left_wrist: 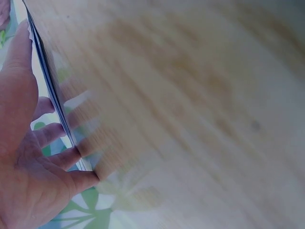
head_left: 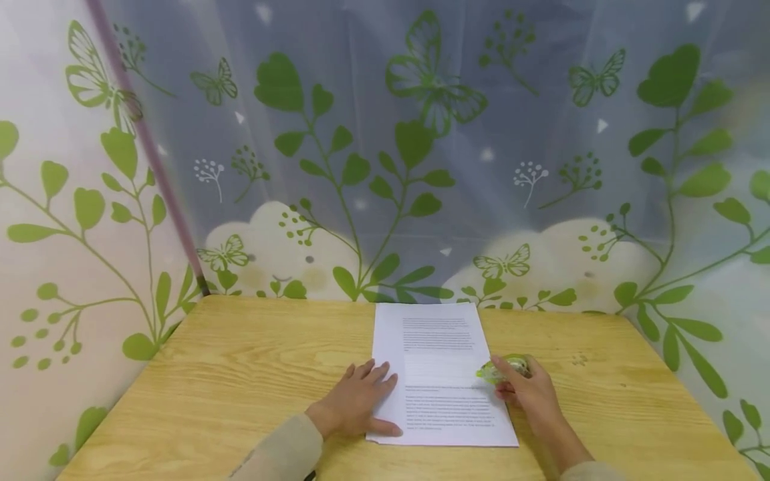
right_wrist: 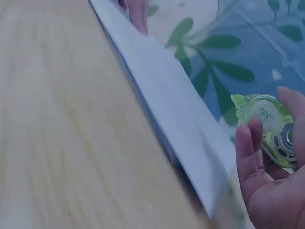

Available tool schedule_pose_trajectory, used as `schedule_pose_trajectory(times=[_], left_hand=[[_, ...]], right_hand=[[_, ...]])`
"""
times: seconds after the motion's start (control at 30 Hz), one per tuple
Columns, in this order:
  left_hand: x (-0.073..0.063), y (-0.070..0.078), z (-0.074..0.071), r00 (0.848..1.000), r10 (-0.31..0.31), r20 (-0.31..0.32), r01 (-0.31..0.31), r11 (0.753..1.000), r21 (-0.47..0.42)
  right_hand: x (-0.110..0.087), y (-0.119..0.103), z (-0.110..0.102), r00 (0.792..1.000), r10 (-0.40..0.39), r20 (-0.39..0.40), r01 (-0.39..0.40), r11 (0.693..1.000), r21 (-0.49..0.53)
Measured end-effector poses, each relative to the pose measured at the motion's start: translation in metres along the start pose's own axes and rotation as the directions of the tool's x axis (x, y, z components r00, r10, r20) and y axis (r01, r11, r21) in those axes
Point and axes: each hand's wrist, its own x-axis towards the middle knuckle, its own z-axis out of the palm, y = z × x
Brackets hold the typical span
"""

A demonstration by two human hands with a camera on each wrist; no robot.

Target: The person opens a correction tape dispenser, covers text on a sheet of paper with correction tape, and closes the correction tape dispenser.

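Note:
A stack of printed paper (head_left: 448, 374) lies on the wooden table, its top sheet showing two blocks of text with a blank band between them. My left hand (head_left: 359, 401) rests on its left edge, fingers spread; in the left wrist view the fingers (left_wrist: 50, 133) reach along the stack's side. In my right hand (head_left: 532, 394) I hold a green, see-through correction tape dispenser (head_left: 511, 369), its tip pointing left over the sheet's right edge. The right wrist view shows the dispenser's round inner reels (right_wrist: 267, 119) between thumb and fingers.
The wooden table (head_left: 240, 374) reaches out on both sides of the paper. Behind it hangs a curtain (head_left: 373, 167) printed with green leaves and butterflies. A pinkish pole (head_left: 150, 147) slants down to the table's back left corner.

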Motion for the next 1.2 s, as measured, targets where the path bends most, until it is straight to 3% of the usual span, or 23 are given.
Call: schedule_pose_trajectory(times=[0.2,0.43,0.6,0.87,1.2], left_hand=[[0.001,0.000,0.001,1.000,0.002,-0.005,-0.002,1.000,0.029],[-0.001,0.001,-0.002,1.000,0.002,-0.014,-0.002,1.000,0.028],[-0.001,0.001,-0.002,1.000,0.002,-0.016,-0.001,0.999,0.043],[0.002,0.000,0.002,1.000,0.009,-0.021,-0.008,0.999,0.050],[0.001,-0.001,0.000,1.000,-0.009,-0.012,0.009,0.999,0.047]], right_hand=[[-0.005,-0.005,0.045,0.999,-0.042,0.013,0.042,0.999,0.003],[-0.007,-0.001,0.095,0.997,-0.077,0.027,0.079,0.992,-0.095],[-0.008,0.001,0.118,0.992,-0.109,0.056,0.117,0.980,-0.159],[-0.008,0.007,0.123,0.992,-0.126,0.011,0.125,0.964,-0.235],[-0.007,0.008,0.125,0.989,-0.141,0.030,0.145,0.960,-0.238]])
